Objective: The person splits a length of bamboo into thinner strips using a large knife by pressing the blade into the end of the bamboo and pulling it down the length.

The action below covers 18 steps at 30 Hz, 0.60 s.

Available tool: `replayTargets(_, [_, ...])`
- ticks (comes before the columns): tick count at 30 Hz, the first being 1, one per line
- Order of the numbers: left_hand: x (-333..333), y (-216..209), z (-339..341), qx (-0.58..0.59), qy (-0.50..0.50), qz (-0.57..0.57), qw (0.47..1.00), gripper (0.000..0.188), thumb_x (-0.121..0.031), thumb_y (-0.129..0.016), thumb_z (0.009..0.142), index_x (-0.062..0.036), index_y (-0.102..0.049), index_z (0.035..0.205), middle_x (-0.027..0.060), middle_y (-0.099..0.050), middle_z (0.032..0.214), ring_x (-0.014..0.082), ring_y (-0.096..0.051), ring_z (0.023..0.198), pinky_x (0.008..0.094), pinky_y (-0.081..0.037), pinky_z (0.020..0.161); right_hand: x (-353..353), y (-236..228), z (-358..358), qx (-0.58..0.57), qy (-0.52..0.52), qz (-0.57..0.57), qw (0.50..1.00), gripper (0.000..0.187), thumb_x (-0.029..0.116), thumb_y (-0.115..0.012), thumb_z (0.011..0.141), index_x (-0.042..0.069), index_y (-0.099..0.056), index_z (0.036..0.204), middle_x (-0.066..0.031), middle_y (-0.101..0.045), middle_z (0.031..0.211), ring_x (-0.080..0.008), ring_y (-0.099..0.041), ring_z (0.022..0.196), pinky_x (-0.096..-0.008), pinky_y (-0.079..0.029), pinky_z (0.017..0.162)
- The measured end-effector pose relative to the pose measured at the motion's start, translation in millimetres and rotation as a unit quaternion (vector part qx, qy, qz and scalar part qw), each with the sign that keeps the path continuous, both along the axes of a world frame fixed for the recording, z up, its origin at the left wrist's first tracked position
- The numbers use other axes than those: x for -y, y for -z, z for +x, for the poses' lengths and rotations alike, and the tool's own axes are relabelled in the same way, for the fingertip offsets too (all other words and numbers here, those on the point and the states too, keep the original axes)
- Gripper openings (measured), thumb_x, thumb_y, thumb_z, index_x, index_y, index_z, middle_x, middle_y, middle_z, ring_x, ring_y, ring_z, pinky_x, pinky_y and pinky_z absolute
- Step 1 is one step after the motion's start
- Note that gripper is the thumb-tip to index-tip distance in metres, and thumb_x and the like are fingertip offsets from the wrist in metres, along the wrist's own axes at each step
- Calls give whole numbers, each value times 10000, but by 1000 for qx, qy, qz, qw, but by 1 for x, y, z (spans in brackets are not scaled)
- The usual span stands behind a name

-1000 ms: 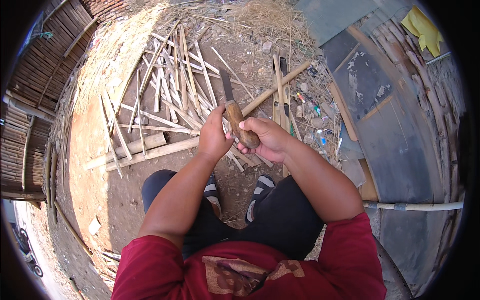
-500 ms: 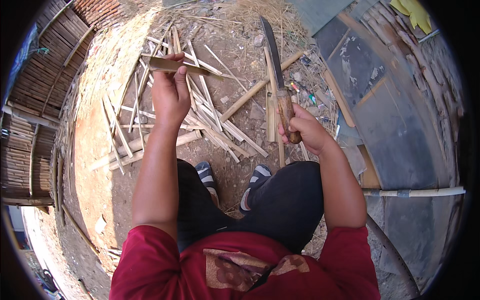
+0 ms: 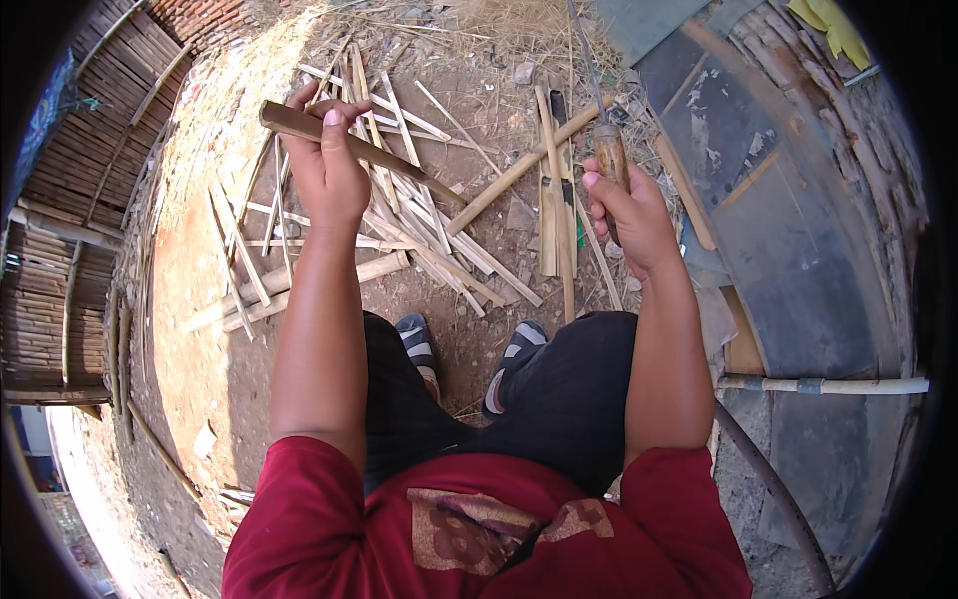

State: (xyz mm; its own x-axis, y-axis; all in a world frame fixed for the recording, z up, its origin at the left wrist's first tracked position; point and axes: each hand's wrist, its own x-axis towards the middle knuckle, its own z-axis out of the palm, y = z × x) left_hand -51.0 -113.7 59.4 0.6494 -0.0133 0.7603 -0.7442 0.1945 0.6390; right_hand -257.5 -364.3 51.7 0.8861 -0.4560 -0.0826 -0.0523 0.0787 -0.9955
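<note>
- Broadly, packed brown earth (image 3: 244,389) underlies the scene; sunlit and pale toward the left, shaded elsewhere;
- on the right, a flat dark panel (image 3: 818,290), its surface scuffed and flaking; on the left, a slatted wall (image 3: 120,100), ribbed and dry;
- between them, a loose heap of split bamboo strips (image 3: 429,215), thin, straight and pale, crossing at many angles; to its right, a round bamboo pole (image 3: 529,165) lies diagonally;
- a machete (image 3: 611,155), its narrow metal blade seen nearly edge-on and pointing away from the body; its wooden handle is rounded, mottled brown;
- a bamboo piece (image 3: 394,162), smooth and tan, slanting in front of the heap; broad at its left end, narrower toward the right;
- the right hand (image 3: 637,215), fingers curled around the machete's handle, thumb against it;
- the left hand (image 3: 332,180), half open; its thumb lies over the bamboo piece, gripping it near the broad end, while some fingers spread loosely beyond.
</note>
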Motion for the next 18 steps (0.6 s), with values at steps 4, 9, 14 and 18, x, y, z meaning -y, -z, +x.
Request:
replayTargets(4, [14, -19, 5, -194, 12, -139, 971, 473, -465, -332, 1095, -45, -519, 1204, -9, -355, 676, 124, -323, 601, 315, -377, 601, -4, 25, 13, 5, 2, 6, 1000, 355, 160, -683, 950, 3, -568, 1246, 1, -562, 749, -68, -512, 595, -233, -422, 527])
replayTargets(9, [20, -23, -9, -204, 45, -130, 969, 486, -477, -320, 1095, -45, -521, 1188, -18, -346, 632, 125, -329, 568, 314, -361, 574, 4, 40, 1, -25, -40, 5, 999, 440, 169, -673, 947, -18, -510, 1310, -22, -592, 783, -80, -527, 607, -248, -436, 544])
replayTargets(14, [10, -24, -15, -226, -23, -173, 958, 496, -494, -294, 1095, -63, -520, 1190, -20, -323, 645, 136, -315, 586, 326, -360, 604, -14, 48, 15, -44, -91, 2, 995, 342, 163, -651, 970, -6, -533, 1243, -33, -614, 842, -83, -540, 609, -253, -443, 558])
replayTargets(18, [27, -42, -32, -292, -56, -193, 935, 467, -459, -266, 1099, -68, -511, 1175, -11, -347, 708, 142, -290, 603, 340, -374, 616, -42, 64, 23, -40, -152, 33, 987, 354, 187, -675, 955, -12, -540, 1215, -41, -623, 862, -83, -536, 604, -258, -445, 563])
